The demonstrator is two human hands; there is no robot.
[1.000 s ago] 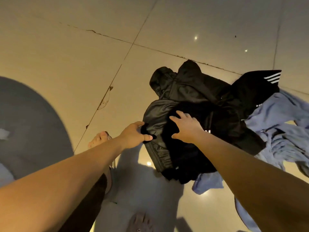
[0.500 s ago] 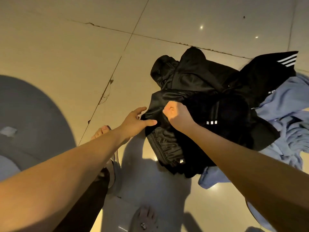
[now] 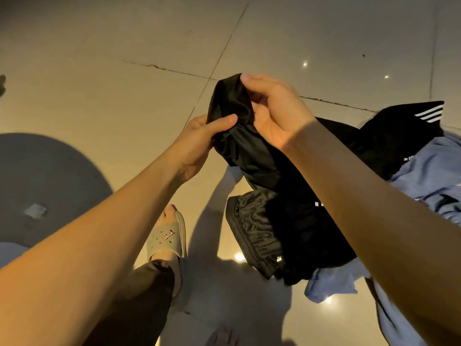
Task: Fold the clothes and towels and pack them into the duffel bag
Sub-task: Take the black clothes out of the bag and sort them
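- The left grip (image 3: 199,143) pinches the black shiny garment (image 3: 232,103): the thumb lies across the front of the bunched cloth, and the fingers are behind it
- The right grip (image 3: 272,113) is curled round the upper end of the same bunch, with its fingertips over the top edge, just beside the left grip
- The held end of the garment is raised above the floor (image 3: 124,96); the remainder hangs down and to the right into the clothes pile (image 3: 311,233)
- The pile lies on the floor tiles, right of the tile joint (image 3: 217,68) that runs away from the person; a gathered, glossy black band (image 3: 252,231) forms its near side
- A black garment with three white stripes (image 3: 404,131) lies at the far right of the pile, touching a light blue garment (image 3: 429,176)
- A further light blue fold (image 3: 329,285) projects from under the black cloth on the near side
- A grey round rug (image 3: 50,176) covers the floor at the left
- A foot in a grey slide sandal (image 3: 169,236) stands between the rug and the pile
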